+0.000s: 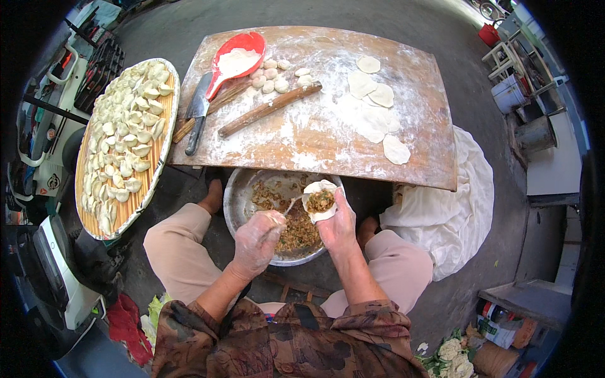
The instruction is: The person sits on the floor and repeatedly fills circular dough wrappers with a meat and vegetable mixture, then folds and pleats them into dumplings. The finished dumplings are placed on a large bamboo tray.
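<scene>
My left hand (pixel 257 241), dusted with flour, grips a metal spoon (pixel 292 204) whose tip reaches the edge of a dumpling wrapper (pixel 325 216). That wrapper rests on the fingers of my right hand (pixel 341 222), with a mound of chopped filling (pixel 320 201) on it. Below both hands is a large metal basin (pixel 229 208) holding more filling (pixel 298 234). Flat round wrappers (pixel 396 150) lie at the right of the floured wooden board (pixel 293 156). Small dough pieces (pixel 270 73) sit near its far left, beside a wooden rolling pin (pixel 269 109).
A round woven tray (pixel 158 141) of folded dumplings stands left of the board. A cleaver (pixel 198 104) and a red scoop of flour (pixel 241 59) lie on the board's left side. White cloth (pixel 439 217) drapes at right. A scooter (pixel 66 274) stands at lower left.
</scene>
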A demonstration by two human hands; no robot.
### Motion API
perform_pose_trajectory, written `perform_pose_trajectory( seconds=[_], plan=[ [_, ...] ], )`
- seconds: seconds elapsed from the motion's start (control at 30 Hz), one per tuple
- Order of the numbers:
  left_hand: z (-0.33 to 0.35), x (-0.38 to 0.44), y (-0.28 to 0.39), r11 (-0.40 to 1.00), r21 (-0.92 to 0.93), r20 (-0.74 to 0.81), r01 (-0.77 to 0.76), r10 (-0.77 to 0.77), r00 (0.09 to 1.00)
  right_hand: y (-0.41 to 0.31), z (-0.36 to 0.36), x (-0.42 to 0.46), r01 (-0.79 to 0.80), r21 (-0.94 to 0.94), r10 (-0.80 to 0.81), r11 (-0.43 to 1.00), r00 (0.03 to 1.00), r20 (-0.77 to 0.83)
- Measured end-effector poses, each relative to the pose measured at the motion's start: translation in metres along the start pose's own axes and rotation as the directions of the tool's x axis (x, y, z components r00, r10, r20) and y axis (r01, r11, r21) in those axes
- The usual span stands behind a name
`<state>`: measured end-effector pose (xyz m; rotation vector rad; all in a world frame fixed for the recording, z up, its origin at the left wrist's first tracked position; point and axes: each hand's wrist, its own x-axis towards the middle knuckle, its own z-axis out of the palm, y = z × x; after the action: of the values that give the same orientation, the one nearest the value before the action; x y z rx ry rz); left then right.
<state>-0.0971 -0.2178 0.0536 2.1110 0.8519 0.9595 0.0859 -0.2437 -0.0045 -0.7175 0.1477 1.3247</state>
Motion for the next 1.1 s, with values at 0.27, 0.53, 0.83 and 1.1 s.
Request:
perform_pose_trajectory(
  seconds=[0.27,0.53,0.83,1.1],
  plan=[
    [0.003,-0.017,0.001,0.982,0.075,0.102,-0.172,0.165,0.981,-0.002,0.0,0.004,0.007,0.0,-0.007,1.0,0.998,-0.065],
    [-0.001,-0.02,-0.002,0.953,0.103,0.176,-0.285,0.264,0.948,0.0,-0.004,0.006,0.03,0.014,-0.028,0.999,0.995,-0.099],
    [-0.003,-0.064,-0.044,0.909,0.327,0.499,-0.26,0.068,0.864,-0.007,0.003,0.006,0.018,0.027,-0.015,0.999,0.993,-0.113],
    [0.006,-0.073,-0.05,0.827,0.52,0.628,-0.216,-0.198,0.752,-0.002,-0.001,0.006,-0.012,0.005,0.013,1.0,0.999,-0.043]
  ],
)
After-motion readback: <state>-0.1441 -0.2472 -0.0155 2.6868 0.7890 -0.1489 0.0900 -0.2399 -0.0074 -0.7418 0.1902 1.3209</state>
